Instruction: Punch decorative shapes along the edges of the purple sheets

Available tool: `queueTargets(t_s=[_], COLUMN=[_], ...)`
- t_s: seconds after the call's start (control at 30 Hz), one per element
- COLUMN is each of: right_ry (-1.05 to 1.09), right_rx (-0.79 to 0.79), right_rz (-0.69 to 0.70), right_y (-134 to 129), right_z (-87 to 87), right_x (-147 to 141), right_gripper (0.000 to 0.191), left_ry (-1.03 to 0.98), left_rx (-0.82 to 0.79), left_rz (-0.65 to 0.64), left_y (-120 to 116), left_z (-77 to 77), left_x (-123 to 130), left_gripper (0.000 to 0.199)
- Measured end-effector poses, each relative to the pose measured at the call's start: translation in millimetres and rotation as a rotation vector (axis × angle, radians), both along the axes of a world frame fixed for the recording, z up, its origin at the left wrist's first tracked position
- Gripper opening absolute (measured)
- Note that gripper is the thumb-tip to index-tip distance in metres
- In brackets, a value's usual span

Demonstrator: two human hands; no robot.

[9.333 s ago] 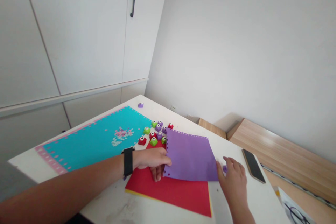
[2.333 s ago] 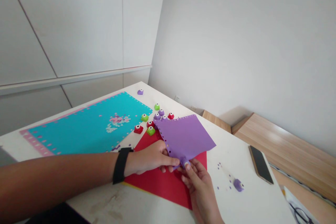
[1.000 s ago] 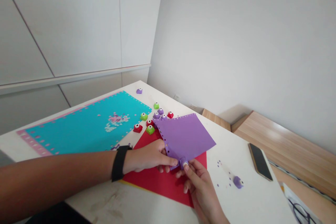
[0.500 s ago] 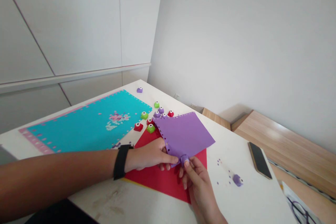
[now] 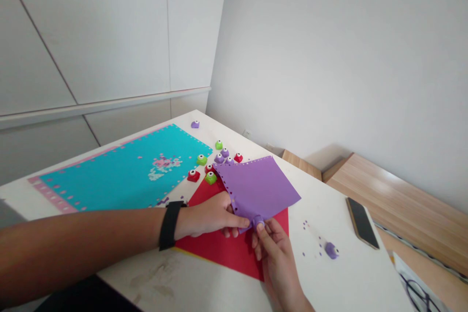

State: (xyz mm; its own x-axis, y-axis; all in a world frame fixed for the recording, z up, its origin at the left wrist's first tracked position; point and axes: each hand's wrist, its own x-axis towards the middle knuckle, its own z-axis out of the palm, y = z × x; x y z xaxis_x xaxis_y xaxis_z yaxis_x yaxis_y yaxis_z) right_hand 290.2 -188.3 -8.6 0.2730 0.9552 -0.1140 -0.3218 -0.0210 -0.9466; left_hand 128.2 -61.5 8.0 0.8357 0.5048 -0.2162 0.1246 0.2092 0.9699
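A purple sheet of paper (image 5: 258, 186) with small holes along its left and far edges is held over a red sheet (image 5: 226, 253). My left hand (image 5: 215, 217) pinches the near corner of the purple sheet between thumb and fingers. In my right hand (image 5: 276, 251) is a purple craft punch (image 5: 258, 222), set on the sheet's near edge with the thumb pressed on it. Its underside and the fingers beneath are partly hidden. Just beyond the purple sheet stand several craft punches, among them a green one (image 5: 210, 178) and a red one (image 5: 193, 175).
A blue sheet (image 5: 120, 175) with punched edges lies on the left over a pink one (image 5: 54, 197), with paper bits (image 5: 164, 163) on top. At right are another purple punch (image 5: 332, 250), loose purple dots and a phone (image 5: 361, 223). A wooden cabinet (image 5: 398, 204) adjoins the table.
Both hands keep their hold on the purple sheet and punch, almost in the same place. The whole view has shifted very slightly.
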Motion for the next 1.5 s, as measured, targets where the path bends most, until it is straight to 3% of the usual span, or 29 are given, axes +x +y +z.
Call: queueTargets(t_s=[0.57, 0.77, 0.9, 1.0, 1.13, 1.23, 1.33, 1.5], right_ry=[0.244, 0.184, 0.223, 0.246, 0.137, -0.060, -0.166, -0.351], right_rx=[-0.057, -0.141, -0.160, -0.100, -0.009, -0.015, -0.034, -0.066], right_rz=[0.085, 0.243, 0.311, 0.242, -0.023, -0.121, -0.071, 0.041], right_y=[-4.0, -5.6, -10.1, -15.1, -12.6, 9.8, 52.7, 140.8], right_z=[14.0, 17.5, 26.5, 41.3, 69.9, 90.5, 100.8, 83.8], right_x=[13.0, 13.6, 24.4, 45.3, 83.1, 101.3, 101.5, 75.2], right_gripper=[0.039, 0.041, 0.037, 0.035, 0.036, 0.033, 0.033, 0.037], left_ry=[-0.044, -0.058, -0.038, -0.014, 0.043, 0.075, 0.101, 0.183], left_rx=[-0.059, -0.069, -0.105, -0.153, -0.185, -0.196, -0.206, -0.175], left_rz=[0.035, 0.142, 0.147, 0.073, -0.052, -0.140, -0.207, -0.238], left_y=[0.3, 2.0, 2.3, 0.6, -2.4, -4.5, -6.2, -4.9], left_z=[12.2, 9.9, 10.4, 12.5, 11.2, 8.5, 7.6, 5.0], left_x=[-3.6, -2.3, -3.0, -5.3, -9.0, -10.9, -11.6, -10.8], left_gripper=[0.032, 0.037, 0.038, 0.037, 0.034, 0.031, 0.026, 0.021])
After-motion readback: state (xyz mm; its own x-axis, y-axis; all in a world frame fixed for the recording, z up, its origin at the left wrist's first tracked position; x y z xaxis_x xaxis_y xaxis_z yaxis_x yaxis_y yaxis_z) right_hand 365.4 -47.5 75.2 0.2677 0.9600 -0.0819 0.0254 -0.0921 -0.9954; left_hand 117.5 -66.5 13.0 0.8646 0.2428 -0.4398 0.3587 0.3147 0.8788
